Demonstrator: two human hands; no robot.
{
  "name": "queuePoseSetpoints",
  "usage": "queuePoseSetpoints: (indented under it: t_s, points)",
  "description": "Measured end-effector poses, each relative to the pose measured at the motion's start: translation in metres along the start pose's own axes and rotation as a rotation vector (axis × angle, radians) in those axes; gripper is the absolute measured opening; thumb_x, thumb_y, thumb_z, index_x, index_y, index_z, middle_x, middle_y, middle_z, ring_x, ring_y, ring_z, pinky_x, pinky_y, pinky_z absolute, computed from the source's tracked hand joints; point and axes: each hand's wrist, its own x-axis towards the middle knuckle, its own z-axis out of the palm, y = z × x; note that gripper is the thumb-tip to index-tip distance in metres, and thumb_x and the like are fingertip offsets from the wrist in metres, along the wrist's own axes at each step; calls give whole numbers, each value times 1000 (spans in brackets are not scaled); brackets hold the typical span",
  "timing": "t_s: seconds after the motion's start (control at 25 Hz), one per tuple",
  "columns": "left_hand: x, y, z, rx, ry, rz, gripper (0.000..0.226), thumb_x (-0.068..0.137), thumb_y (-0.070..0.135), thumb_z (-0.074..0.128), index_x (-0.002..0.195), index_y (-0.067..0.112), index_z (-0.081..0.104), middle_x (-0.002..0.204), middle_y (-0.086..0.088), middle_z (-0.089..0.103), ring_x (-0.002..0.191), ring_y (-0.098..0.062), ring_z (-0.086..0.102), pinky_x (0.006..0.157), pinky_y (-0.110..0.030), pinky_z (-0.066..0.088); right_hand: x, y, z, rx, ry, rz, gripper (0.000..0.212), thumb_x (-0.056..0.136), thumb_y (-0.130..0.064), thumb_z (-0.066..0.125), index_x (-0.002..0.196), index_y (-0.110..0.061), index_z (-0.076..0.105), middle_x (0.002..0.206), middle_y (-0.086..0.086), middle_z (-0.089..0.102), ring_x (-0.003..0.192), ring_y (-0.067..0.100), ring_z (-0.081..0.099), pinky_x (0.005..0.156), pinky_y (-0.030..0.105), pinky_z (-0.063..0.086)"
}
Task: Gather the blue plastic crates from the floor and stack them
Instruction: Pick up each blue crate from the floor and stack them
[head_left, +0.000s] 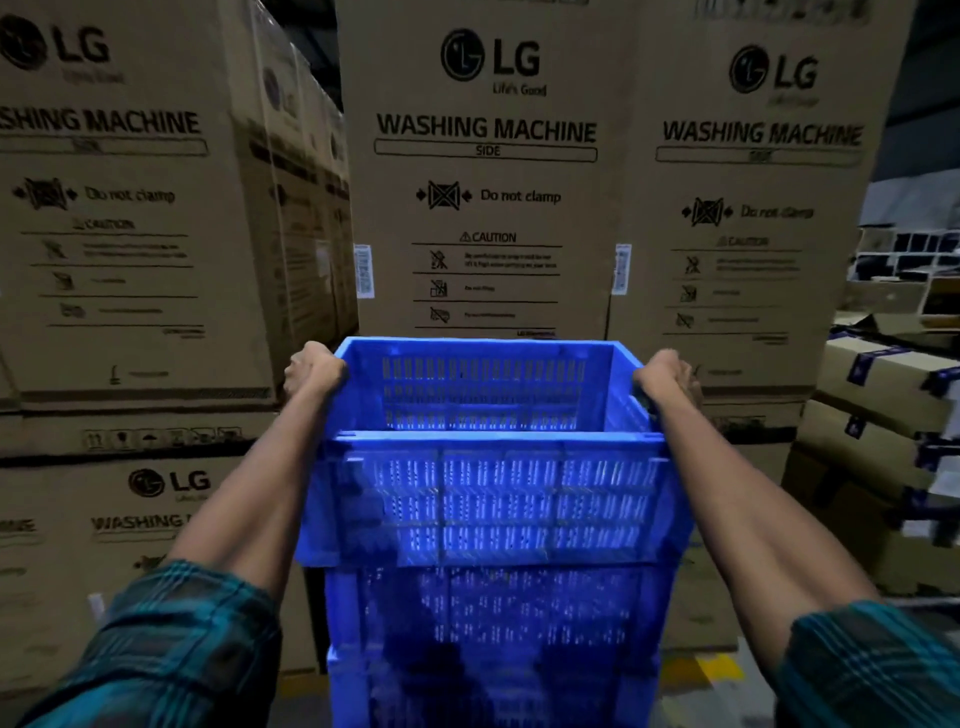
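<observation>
From the head camera, your left hand (313, 370) and right hand (670, 375) are each clamped on a side rim of the top blue crate (493, 499), which sits between them. Beneath your hands, it rests on or just above a stack of blue crates (488, 634); contact is unclear. Beyond your knuckles stand washing machine cartons (483, 171). Keep both grips level, line up the corners, then lower evenly until it seats.

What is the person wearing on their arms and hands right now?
Both hands, the left hand and the right hand, are bare: no gloves, rings or watch visible. Each forearm is uncovered, with a teal-and-dark plaid fabric sleeve pushed up near the elbow; the matching right sleeve looks the same.
</observation>
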Motion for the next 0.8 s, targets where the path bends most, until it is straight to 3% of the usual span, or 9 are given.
queuePoseSetpoints:
  t_s: [0.12, 0.2, 0.32, 0.44, 0.56, 0.68, 0.8]
  points:
    - [-6, 17, 8, 49, -37, 28, 18, 79, 0, 60, 95, -2, 68, 105, -17, 69, 103, -36, 68, 87, -41, 56, 24, -1, 19, -33, -119, -23, 26, 76, -11, 60, 101, -7, 70, 113, 16, 69, 102, 34, 67, 90, 44, 53]
    - [-5, 25, 13, 71, -71, 62, 5, 80, 6, 64, 84, 3, 63, 101, -18, 69, 99, -35, 68, 83, -40, 57, 39, -2, 29, -49, -161, -31, 26, 76, -14, 60, 99, -8, 71, 111, 14, 69, 100, 33, 67, 90, 45, 54]
    - [6, 32, 26, 95, -74, 90, 10, 82, 5, 65, 75, 4, 57, 94, -18, 66, 95, -35, 67, 74, -38, 57, 44, -8, 31, -83, -178, -40, 29, 77, -15, 61, 104, -10, 70, 114, 15, 68, 105, 32, 65, 94, 45, 50]
    - [9, 29, 38, 115, -65, 131, 9, 83, 8, 67, 83, 4, 58, 103, -20, 66, 96, -37, 64, 77, -42, 56, 55, -7, 37, -126, -204, -54, 34, 77, -22, 66, 108, -12, 68, 117, 16, 65, 108, 35, 63, 96, 51, 48]
    - [8, 22, 42, 171, -68, 186, 26, 85, 22, 69, 100, 3, 61, 117, -23, 64, 108, -40, 62, 86, -42, 52, 54, -2, 37, -130, -209, -75, 31, 70, -33, 69, 93, -13, 68, 107, 13, 69, 99, 34, 66, 94, 52, 47]
    - [-1, 23, 39, 241, -90, 262, 29, 85, 33, 69, 95, 8, 59, 117, -20, 64, 108, -39, 61, 92, -47, 51, 37, -8, 29, -148, -175, -123, 29, 82, -36, 69, 100, -15, 64, 114, 14, 61, 114, 39, 56, 97, 52, 38]
    - [-16, 25, 43, 297, -125, 367, 39, 87, 43, 68, 106, 9, 64, 118, -18, 63, 111, -40, 58, 95, -48, 46, 20, -11, 30, -200, -185, -170, 34, 85, -39, 67, 109, -15, 64, 127, 15, 59, 121, 40, 51, 104, 57, 33]
